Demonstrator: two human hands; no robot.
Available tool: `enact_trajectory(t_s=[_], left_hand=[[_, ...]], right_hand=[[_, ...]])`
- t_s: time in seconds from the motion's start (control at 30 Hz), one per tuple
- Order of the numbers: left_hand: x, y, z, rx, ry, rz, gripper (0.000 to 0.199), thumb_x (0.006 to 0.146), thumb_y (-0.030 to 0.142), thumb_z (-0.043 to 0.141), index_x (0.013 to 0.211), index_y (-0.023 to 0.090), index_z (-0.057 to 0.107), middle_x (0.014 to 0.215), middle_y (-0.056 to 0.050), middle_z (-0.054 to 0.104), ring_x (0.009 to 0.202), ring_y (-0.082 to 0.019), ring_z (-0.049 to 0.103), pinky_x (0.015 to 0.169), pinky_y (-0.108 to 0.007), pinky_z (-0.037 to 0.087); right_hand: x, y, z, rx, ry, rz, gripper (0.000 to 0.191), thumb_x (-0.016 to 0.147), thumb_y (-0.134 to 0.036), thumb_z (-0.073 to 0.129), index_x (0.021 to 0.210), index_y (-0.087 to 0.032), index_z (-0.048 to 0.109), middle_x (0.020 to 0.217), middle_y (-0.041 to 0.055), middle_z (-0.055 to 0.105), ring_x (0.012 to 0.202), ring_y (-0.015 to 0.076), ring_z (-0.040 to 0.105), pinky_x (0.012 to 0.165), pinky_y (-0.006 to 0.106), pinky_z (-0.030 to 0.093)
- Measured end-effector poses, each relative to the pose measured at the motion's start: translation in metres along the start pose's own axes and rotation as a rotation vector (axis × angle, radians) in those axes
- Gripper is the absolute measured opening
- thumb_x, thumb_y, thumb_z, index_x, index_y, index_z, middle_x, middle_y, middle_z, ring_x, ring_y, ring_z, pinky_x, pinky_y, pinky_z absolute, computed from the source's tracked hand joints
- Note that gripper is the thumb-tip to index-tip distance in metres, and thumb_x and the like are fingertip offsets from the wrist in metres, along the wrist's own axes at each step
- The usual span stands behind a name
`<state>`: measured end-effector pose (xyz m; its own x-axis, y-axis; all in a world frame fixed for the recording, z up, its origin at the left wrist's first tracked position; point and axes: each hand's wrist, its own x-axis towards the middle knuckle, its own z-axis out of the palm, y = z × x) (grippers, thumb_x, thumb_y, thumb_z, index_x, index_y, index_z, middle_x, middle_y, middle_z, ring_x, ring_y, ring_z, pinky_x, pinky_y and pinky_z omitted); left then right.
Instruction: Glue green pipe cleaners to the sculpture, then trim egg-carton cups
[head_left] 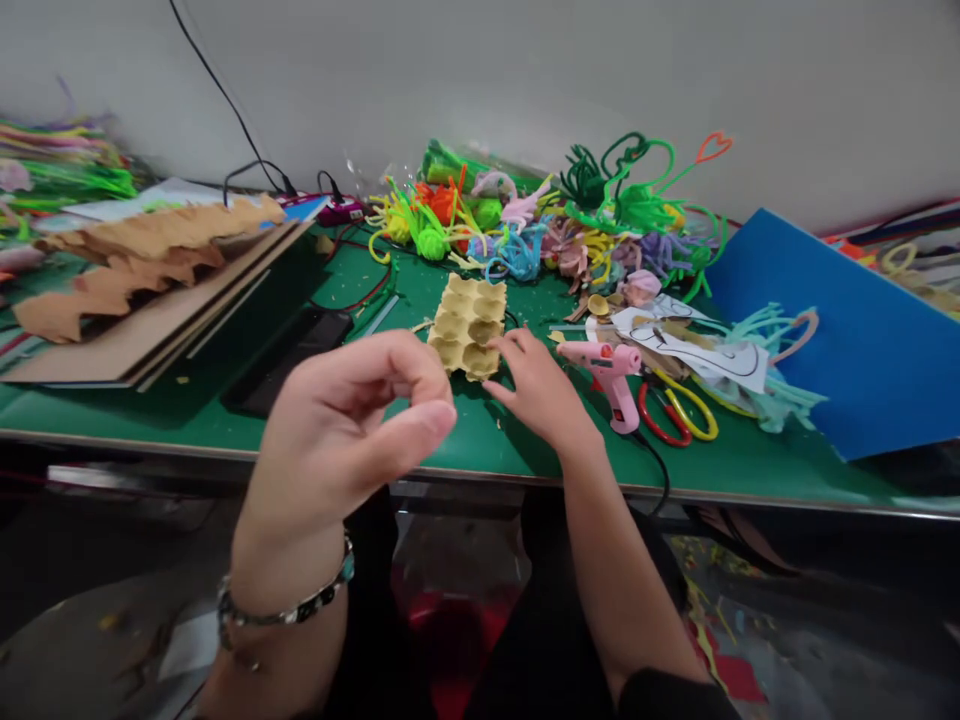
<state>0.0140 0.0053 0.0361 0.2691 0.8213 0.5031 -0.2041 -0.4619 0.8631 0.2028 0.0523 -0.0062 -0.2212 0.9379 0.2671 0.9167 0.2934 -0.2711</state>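
A yellowish egg-carton piece (452, 325) with several cups lies on the green table (480, 430). My right hand (532, 385) reaches to its lower right edge, fingers apart, fingertips at or just beside the rim. Raised close to the camera is my left hand (360, 420), its fingers curled toward the thumb; whether anything is between them does not show. A bracelet circles the left wrist. Right of my right hand lies a pink glue gun (611, 375), with scissors (679, 410) having red and yellow handles beside it.
Colourful pipe-cleaner bundles (480, 215) are heaped along the wall. At the left are stacked cardboard sheets (150, 320) with torn brown paper and a dark phone-like slab (289, 355). A blue board (847, 340) leans at the right. Cut paper (697, 345) lies near it.
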Motion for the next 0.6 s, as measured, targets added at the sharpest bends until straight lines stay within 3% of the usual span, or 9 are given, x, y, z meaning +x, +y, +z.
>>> enact_trajectory(t_s=[0.1,0.23,0.33,0.5,0.6], left_hand=[[0.024,-0.013,-0.010,-0.082,-0.054,0.031,0.020,0.078,0.024,0.058,0.061,0.016,0.049,0.049,0.006,0.042,0.043,-0.005,0.035,0.040,-0.021,0.025],[0.034,-0.033,-0.022,-0.057,0.070,-0.051,0.021,0.078,0.022,0.052,0.059,0.017,0.044,0.050,0.006,0.044,0.039,-0.004,0.035,0.038,-0.020,0.024],[0.039,-0.050,-0.031,0.037,0.139,-0.142,0.019,0.075,0.025,0.053,0.060,0.017,0.044,0.053,0.005,0.048,0.039,-0.004,0.037,0.039,-0.019,0.027],[0.048,-0.082,-0.041,0.074,0.294,-0.429,0.019,0.066,0.031,0.062,0.064,0.017,0.049,0.063,0.004,0.054,0.054,-0.007,0.049,0.053,-0.020,0.039],[0.044,-0.090,-0.037,-0.156,0.189,-0.528,0.035,0.063,0.046,0.063,0.085,0.019,0.056,0.084,-0.003,0.064,0.078,-0.017,0.060,0.065,-0.028,0.046]], right_hand=[[0.001,-0.004,0.006,-0.097,-0.043,0.058,0.030,0.075,-0.014,0.056,0.105,-0.015,0.054,0.115,0.0132,0.046,0.099,0.0242,0.052,0.074,0.034,0.045],[0.003,-0.008,0.013,-0.090,-0.070,0.083,0.012,0.076,-0.019,0.056,0.088,-0.017,0.057,0.123,0.0148,0.039,0.088,0.0229,0.057,0.067,0.035,0.047],[0.003,-0.006,0.013,0.043,0.004,0.082,0.006,0.073,-0.015,0.057,0.078,-0.016,0.053,0.118,0.0155,0.042,0.086,0.0211,0.058,0.072,0.036,0.047],[0.000,-0.004,-0.004,0.261,0.242,-0.107,0.016,0.068,-0.008,0.052,0.066,-0.020,0.041,0.122,0.0127,0.043,0.113,0.0223,0.045,0.092,0.040,0.036],[-0.002,-0.007,-0.017,0.339,0.248,-0.221,0.016,0.068,-0.008,0.049,0.067,-0.021,0.040,0.127,0.0111,0.043,0.121,0.0205,0.039,0.096,0.038,0.034]])
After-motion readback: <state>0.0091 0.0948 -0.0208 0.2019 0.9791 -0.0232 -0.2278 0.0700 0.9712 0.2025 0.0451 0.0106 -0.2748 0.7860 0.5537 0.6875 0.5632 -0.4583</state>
